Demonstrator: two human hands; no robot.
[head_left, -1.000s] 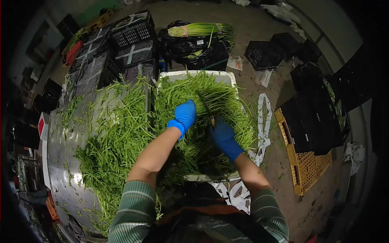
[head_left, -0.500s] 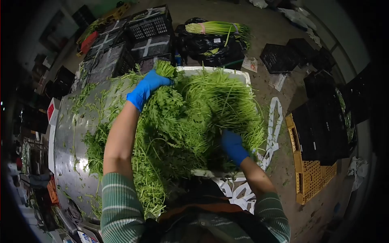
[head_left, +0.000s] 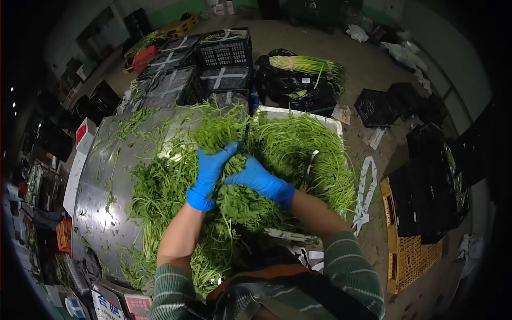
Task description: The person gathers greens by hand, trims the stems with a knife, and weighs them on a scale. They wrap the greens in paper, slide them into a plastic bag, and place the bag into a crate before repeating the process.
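Observation:
Both my hands wear blue gloves and meet over the heap of greens. My left hand [head_left: 213,165] is closed round a bunch of leafy greens [head_left: 216,130] with notched leaves, which stands up above the fist. My right hand [head_left: 258,177] presses in from the right, its fingers wrapped against the lower part of that bunch; the fingertips are partly hidden by leaves. Beneath and left of them lies a loose pile of greens [head_left: 162,189] on a metal table [head_left: 101,197]. To the right, a white box [head_left: 335,125] is filled with long-stemmed greens [head_left: 333,170]. A thin, pale-tipped tool [head_left: 310,165] sticks out of them.
Black crates [head_left: 224,53] taped with white strips stand behind the table. Beside them, a bundle of long green stalks [head_left: 304,64] rests on black plastic bags [head_left: 290,88]. On the right are a yellow pallet [head_left: 413,261] and a white strap [head_left: 365,189] on the floor.
My right hand has come up out of the white box to the left hand. The left hand has moved down towards me with the bunch. The view has tilted upward.

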